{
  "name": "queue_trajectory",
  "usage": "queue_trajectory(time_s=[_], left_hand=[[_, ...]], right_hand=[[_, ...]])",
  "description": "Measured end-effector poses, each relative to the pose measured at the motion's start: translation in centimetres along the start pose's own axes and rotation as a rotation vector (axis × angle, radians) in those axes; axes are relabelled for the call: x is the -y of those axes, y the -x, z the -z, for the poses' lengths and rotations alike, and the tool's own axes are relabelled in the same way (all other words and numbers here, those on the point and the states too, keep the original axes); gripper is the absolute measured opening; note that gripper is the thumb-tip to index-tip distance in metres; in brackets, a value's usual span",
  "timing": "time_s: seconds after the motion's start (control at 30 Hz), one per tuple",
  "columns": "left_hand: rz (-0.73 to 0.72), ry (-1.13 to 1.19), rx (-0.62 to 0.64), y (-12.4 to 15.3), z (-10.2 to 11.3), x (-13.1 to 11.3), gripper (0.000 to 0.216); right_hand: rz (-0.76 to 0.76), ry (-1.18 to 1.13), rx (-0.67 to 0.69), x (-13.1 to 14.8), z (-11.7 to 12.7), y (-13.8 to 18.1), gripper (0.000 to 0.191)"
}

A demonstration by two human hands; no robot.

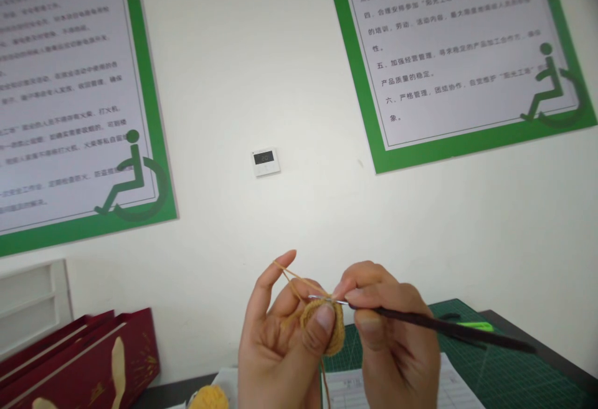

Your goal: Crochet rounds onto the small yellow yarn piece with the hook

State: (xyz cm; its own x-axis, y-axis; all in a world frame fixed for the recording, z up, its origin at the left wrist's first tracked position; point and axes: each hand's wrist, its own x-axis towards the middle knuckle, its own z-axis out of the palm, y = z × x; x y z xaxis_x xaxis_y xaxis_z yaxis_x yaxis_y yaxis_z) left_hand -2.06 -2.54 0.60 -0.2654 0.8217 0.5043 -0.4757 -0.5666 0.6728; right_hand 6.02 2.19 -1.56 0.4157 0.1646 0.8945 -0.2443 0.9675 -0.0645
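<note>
The left hand [280,340] is raised in front of the wall, palm turned toward the camera, and it pinches a small round mustard-yellow crochet piece [327,328] between the thumb, pressed on its front, and the fingers behind it. The index finger stands up straight, and a strand of yellow yarn [292,278] runs over its tip and slants down to the piece (a second strand hangs below the work toward the bench). The remaining fingers are loosely curled, not clenched.

The right hand [397,340] is closed around a dark-handled crochet hook [439,325], thumb and forefinger gripping it near the metal end. The silver tip lies at the upper edge of the crochet piece, touching it, while the handle slants out to the right and slightly down.

Both hands hover above the bench [537,340], just over a green cutting mat [490,371] and a printed paper sheet [346,390]. A ball of yellow yarn [208,398] peeks in at the bottom edge, left of the hands. A red box [88,359] stands at the far left.
</note>
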Motion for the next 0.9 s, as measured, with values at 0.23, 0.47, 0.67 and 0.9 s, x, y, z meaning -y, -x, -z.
queue_trajectory(time_s=[0.23, 0.47, 0.67, 0.9], left_hand=[[0.023, 0.025, -0.004, -0.1, 0.2, -0.1, 0.071], [-0.188, -0.134, -0.034, 0.4, -0.6, 0.4, 0.074], [-0.157, -0.166, -0.024, 0.4, -0.9, 0.4, 0.073], [-0.077, -0.112, 0.084, 0.0, 0.0, -0.2, 0.061]], right_hand=[[-0.026, -0.017, 0.147, -1.0, 1.2, -0.1, 0.005], [0.414, 0.402, 0.161, -0.9, 1.7, 0.0, 0.035], [-0.009, 0.147, -0.032, -0.2, 1.6, 0.1, 0.013], [-0.834, -0.380, 0.035, -0.1, 1.6, -1.4, 0.040]])
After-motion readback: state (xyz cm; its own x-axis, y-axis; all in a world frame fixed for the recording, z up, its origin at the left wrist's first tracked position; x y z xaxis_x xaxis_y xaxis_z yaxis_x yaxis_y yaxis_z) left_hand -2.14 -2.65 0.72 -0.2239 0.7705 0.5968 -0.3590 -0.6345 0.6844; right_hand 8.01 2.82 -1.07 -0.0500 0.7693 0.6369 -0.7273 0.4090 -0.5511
